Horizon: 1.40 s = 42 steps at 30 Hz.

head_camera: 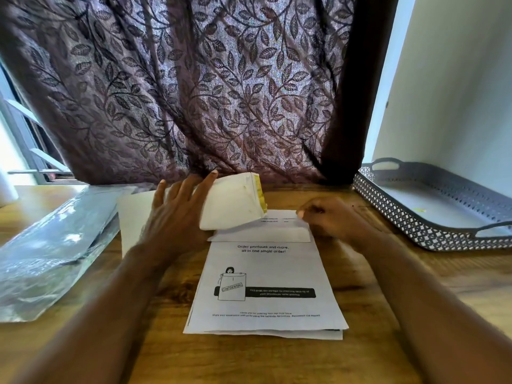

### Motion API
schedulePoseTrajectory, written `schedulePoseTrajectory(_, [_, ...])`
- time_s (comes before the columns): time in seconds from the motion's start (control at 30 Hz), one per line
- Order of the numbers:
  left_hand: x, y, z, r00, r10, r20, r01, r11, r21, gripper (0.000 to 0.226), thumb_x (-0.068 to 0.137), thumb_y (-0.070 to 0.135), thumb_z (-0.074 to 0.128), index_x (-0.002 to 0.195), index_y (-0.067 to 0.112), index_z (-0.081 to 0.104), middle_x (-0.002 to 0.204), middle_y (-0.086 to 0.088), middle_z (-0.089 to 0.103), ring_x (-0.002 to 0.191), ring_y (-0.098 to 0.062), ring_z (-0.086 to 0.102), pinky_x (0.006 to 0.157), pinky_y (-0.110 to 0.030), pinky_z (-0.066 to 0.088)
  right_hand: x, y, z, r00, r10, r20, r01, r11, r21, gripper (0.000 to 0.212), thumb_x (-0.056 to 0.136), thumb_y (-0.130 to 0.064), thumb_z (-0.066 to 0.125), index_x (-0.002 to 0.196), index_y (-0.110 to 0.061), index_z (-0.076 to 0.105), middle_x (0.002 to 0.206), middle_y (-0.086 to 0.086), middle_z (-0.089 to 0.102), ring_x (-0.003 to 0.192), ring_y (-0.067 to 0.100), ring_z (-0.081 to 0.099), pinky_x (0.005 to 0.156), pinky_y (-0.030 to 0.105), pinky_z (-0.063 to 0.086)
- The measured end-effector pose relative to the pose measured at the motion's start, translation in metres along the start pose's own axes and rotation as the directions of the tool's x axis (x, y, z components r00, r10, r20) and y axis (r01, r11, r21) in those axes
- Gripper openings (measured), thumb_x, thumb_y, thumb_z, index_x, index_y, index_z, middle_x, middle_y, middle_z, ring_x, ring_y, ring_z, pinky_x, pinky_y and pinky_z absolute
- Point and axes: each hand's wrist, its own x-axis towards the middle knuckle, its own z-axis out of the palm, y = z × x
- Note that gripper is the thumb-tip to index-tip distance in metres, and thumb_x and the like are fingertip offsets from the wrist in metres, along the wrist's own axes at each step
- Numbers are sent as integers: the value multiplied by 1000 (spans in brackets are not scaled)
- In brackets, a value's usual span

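Envelope [232, 202], white, yellow-edged, tilted, in left hand [177, 206]

Table [277, 361]: wood grain, pale brown.
12 o'clock: a purple-brown curtain [194, 87] with a leaf-and-vine pattern is hung down to the table's far edge.
3 o'clock: a grey tray [388, 214] with perforated walls and cut-out handles is set against a white wall [457, 79]; a small yellow speck is noted on its floor.
9 o'clock: a crinkled silvery plastic bag [55, 245] is laid flat.
10 o'clock: a window frame [25, 128] is seen beyond the curtain's edge.
Centre: a stack of printed sheets [266, 286] is laid square, with a "CONFIDENTIAL" drawing on top.
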Motion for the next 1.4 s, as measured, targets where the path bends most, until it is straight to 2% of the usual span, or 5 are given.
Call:
schedulePoseTrajectory(0.13, [2,-5,5,1000,-11,-1,11,1000,-26,127,58,65,81,158,22,17,145,-12,41,129,-41,44,112,-71,24,9,-5,11,985,47,167,35,888,-459,65,76,-63,75,129,-27,62,113,-5,60,99,12,56,82,29,46])
schedulePoseTrajectory(0.33, [2,-3,9,999,-31,-18,30,998,-51,119,62,71,69,158,25,16,144,-8,40,129,-38,42,114,-69,21,10,-7,15,975,87,205,20,883,-468,73,71,-60,82,131,-29,56,113,-9,46,103,13,47,81,28,38])
schedulePoseTrajectory(0.73, [5,-13,13,991,-129,-25,125,984,-123,123,59,90,51,158,29,11,147,-6,37,136,-38,35,113,-72,19,9,11,-6,908,266,-324,-43,828,559,24,97,-6,64,120,-4,63,110,9,70,88,27,75,71,41,64])
schedulePoseTrajectory(0.93, [4,-16,14,989,-142,-44,137,984,-113,128,56,97,50,157,29,12,146,-5,38,133,-36,36,111,-71,23,9,11,-15,798,278,-534,220,691,689,23,99,-6,59,122,-7,63,113,7,71,91,27,75,67,37,64])
schedulePoseTrajectory(1.4, [7,-8,12,999,-47,-16,46,994,-99,130,53,92,57,158,34,7,149,-3,35,138,-35,35,115,-72,13,2,-2,-4,904,173,-391,188,661,727,20,107,-18,47,109,-8,65,105,14,69,82,20,71,58,29,60])
